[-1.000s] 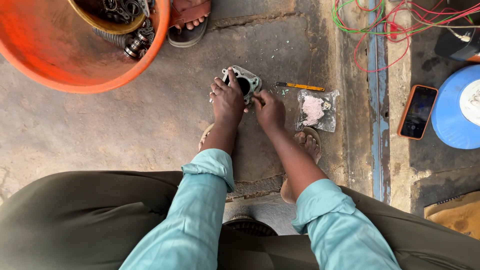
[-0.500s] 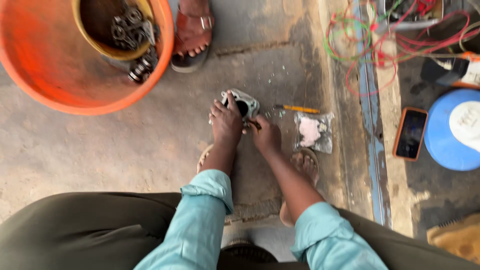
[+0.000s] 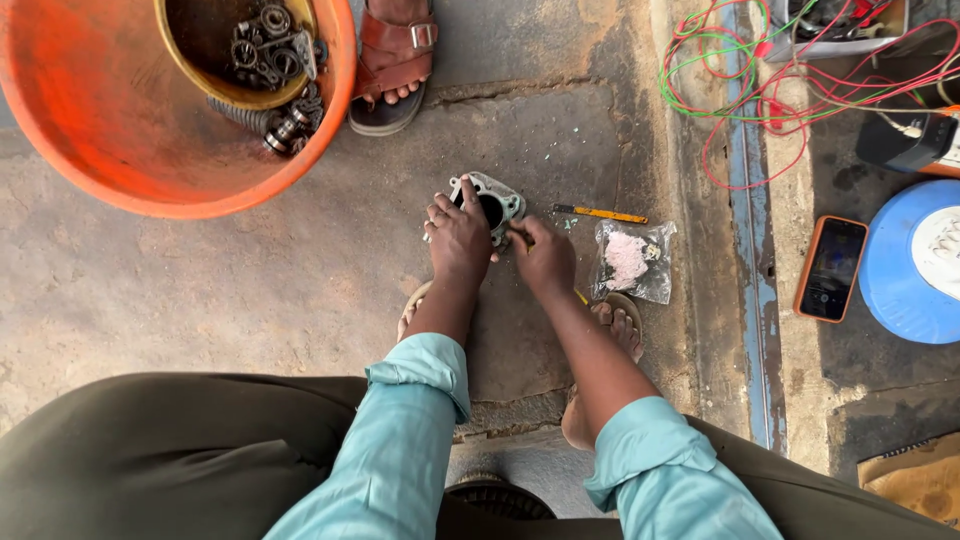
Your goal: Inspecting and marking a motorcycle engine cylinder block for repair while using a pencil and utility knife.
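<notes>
Just above the centre of the frame, a grey metal engine part (image 3: pixel 490 205) with a round bore lies on the concrete floor (image 3: pixel 200 290). The left hand (image 3: pixel 458 238) lies spread over its left side, pressing it down. The right hand (image 3: pixel 545 258) is clenched around a thin tool, its tip at the part's rim. Working well here likely means firm downward pressure and short, controlled strokes. A yellow pencil-like tool (image 3: pixel 602 213) and plastic bag (image 3: pixel 632 262) lie just right.
</notes>
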